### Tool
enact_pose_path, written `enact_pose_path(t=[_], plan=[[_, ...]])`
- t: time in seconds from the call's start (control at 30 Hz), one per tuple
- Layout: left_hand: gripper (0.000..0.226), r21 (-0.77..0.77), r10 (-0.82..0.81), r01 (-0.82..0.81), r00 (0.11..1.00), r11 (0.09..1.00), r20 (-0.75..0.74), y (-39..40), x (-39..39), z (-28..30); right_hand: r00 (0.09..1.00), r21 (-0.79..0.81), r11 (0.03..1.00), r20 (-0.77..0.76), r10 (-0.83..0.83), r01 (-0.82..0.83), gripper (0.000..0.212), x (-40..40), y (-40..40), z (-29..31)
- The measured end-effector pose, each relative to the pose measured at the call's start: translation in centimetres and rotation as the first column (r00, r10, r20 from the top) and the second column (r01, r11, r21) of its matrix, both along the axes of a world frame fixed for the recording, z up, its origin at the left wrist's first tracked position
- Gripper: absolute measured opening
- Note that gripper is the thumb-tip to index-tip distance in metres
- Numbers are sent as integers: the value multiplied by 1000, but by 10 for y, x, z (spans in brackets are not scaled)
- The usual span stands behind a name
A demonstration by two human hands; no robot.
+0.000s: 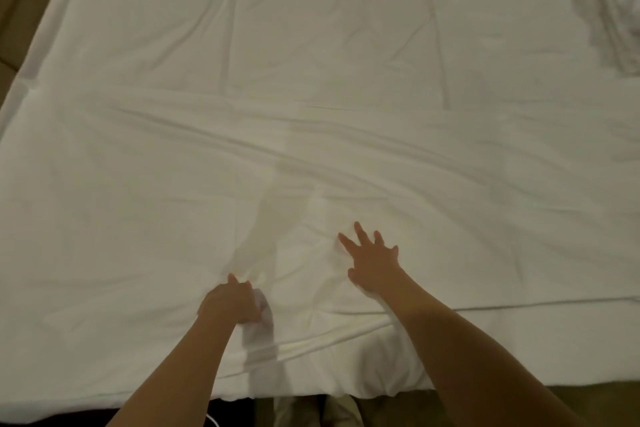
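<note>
A large white sheet lies spread over a bed and fills most of the head view, creased with long wrinkles across its middle. My left hand sits near the front edge with its fingers curled round a small bunch of the sheet. My right hand lies a little farther in and to the right, palm down, fingers spread and straight on the fabric. Both bare forearms reach in from the bottom of the view.
A crumpled white cloth lies at the far right edge of the bed. Brown floor shows along the left side. Dark floor and a thin white cord show below the front edge.
</note>
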State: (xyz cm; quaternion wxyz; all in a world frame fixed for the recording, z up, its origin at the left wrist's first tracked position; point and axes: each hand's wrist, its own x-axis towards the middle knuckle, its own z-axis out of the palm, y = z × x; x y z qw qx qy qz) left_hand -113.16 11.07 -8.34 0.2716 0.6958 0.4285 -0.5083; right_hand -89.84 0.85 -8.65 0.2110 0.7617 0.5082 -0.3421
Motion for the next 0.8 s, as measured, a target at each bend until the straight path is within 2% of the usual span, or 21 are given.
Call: enact_pose_path(t=[0.13,0.2,0.27,0.33,0.4,0.47,0.53,0.67,0.73,0.8], plan=[[48,26,8,-10,998,1000,57,25,20,9,996,-117,992,70,60,-52,74,-1,19,1],[45,100,-3,-6,997,995,81,36,32,17,987,-152,985,119,105,-86,62,-4,35,7],[42,178,-52,31,991,984,119,49,45,25,984,-62,994,149,100,-91,40,-13,53,12],[39,242,-93,47,979,969,181,64,60,35,985,88,994,168,45,-61,31,-20,67,10],[38,291,-102,25,963,956,251,80,74,45,993,200,980,116,-27,3,45,-26,66,2],[39,320,-99,-15,936,947,337,97,89,49,997,170,984,36,-66,59,65,-33,54,-4],[39,342,-108,-47,901,939,421,112,103,53,997,105,991,1,-80,80,71,-37,44,-7],[52,346,-141,-45,858,937,494,128,125,48,997,184,980,-29,-75,79,52,-21,58,-5],[53,331,-137,-33,868,943,477,126,129,38,999,288,957,-18,-43,46,37,-7,72,-6],[55,297,-117,-12,904,955,411,119,125,24,999,351,936,49,0,-18,32,13,83,-9]])
